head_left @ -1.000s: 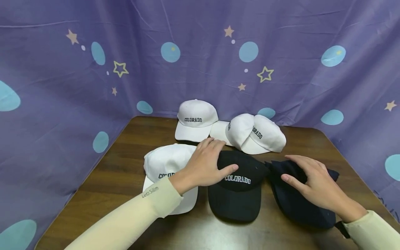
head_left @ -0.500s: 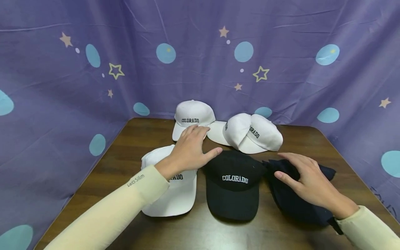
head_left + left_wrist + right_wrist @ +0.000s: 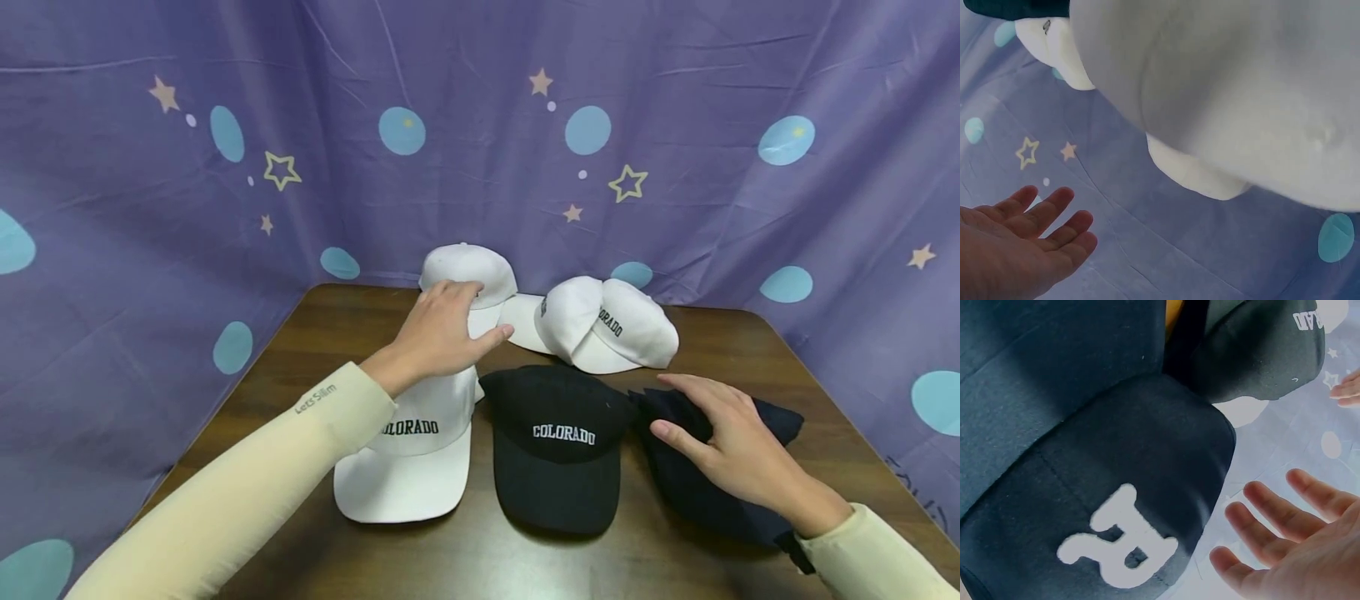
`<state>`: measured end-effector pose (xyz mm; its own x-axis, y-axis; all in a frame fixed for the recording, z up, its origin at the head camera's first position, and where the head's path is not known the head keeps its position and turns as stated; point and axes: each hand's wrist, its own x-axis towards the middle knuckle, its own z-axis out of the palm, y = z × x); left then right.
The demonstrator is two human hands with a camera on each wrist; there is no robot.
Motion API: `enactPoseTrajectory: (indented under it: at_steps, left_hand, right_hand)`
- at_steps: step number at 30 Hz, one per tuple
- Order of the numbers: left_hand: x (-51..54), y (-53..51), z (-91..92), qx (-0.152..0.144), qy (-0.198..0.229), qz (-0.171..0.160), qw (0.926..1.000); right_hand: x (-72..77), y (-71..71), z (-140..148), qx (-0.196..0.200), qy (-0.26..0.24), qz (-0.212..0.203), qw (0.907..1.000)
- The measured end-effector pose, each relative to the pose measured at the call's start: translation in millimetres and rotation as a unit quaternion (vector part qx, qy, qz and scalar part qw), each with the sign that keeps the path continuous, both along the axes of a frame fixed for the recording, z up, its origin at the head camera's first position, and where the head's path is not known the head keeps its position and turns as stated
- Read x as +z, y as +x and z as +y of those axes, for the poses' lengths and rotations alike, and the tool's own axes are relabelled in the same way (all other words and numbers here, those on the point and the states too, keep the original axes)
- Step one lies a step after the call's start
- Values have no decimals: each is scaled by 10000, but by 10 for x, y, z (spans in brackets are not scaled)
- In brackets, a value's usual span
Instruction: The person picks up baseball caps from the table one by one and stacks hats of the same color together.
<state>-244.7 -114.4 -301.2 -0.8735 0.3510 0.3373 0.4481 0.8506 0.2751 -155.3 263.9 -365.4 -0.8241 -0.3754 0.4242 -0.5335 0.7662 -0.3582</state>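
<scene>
In the head view my left hand [image 3: 438, 333] hovers with relaxed fingers above the near white cap [image 3: 408, 483] lettered COLORADO, and partly covers the back white cap [image 3: 468, 267]. Nothing is in its palm in the left wrist view, where white cap fabric [image 3: 1241, 106] looms close. My right hand [image 3: 738, 450] hangs over a navy cap [image 3: 675, 479] at the right, its fingers loose and holding nothing. The right wrist view shows a white R-like letter on that navy cap [image 3: 1172, 444]. Between the hands lies a black cap [image 3: 558, 492] with white COLORADO lettering.
Two overlapping white caps [image 3: 637, 321] lie at the back right of the wooden table [image 3: 352, 325]. Behind the table and along its sides hangs a purple curtain [image 3: 480, 167] with stars and blue ovals.
My left hand has moved left and away from me, from beside the black cap to before the back white cap. The right hand stays over the navy cap. The caps look unmoved.
</scene>
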Motion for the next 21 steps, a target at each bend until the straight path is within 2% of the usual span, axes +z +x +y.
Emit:
enactPoseTrajectory:
  at_steps: [9,16,21]
  left_hand:
    - [66,-223,-135,261,-92,-122,9995]
    - [58,-384,-243,390,-98,-312,9987]
    - [40,-537,-282,505,-152,-432,9977]
  right_hand:
    - [50,-21,-109,196,-59,101,9997]
    - [67,-54,-215,348,-91,154,9992]
    - [84,-64,-280,446,-83,253,9987]
